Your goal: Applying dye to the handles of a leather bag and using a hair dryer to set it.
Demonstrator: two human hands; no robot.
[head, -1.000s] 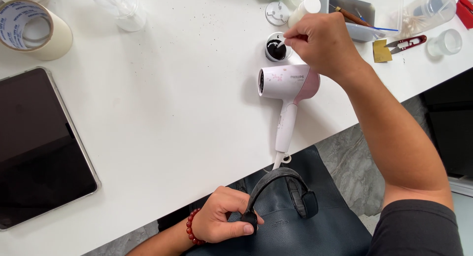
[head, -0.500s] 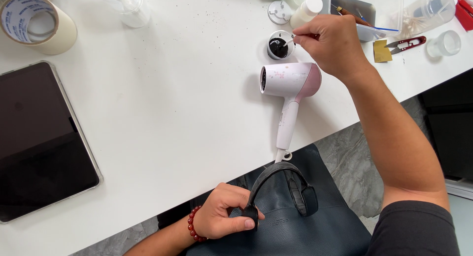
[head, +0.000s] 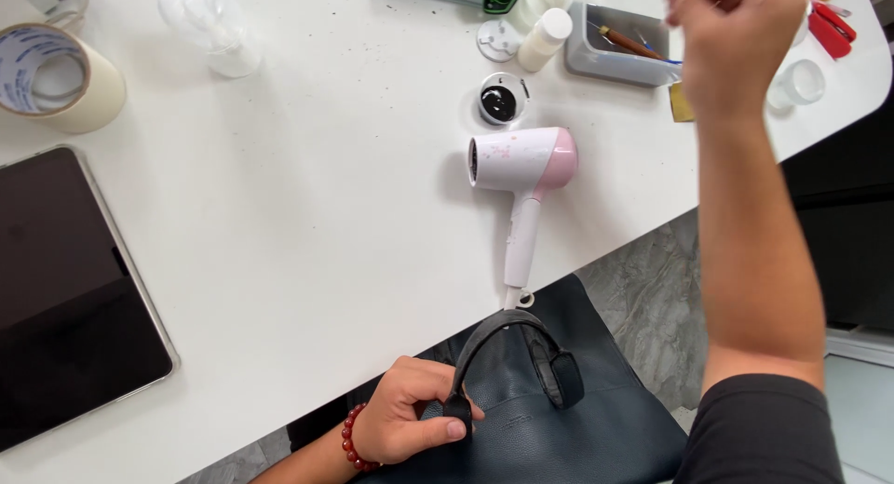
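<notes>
Leather bag [head: 559, 428] handle [head: 507, 340] pinched in my left hand [head: 410, 423]; my fisted right hand [head: 736, 33], contents unseen, could tip the open ink pot [head: 501, 100].

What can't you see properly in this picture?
- Right hand: head view, blurred and cut by the top edge; whatever it pinches is unclear.
- Tablet: cut off by the left edge.
- Dark bag: its lower part runs past the bottom edge.
- Grey tray: contents too small to identify.
</notes>
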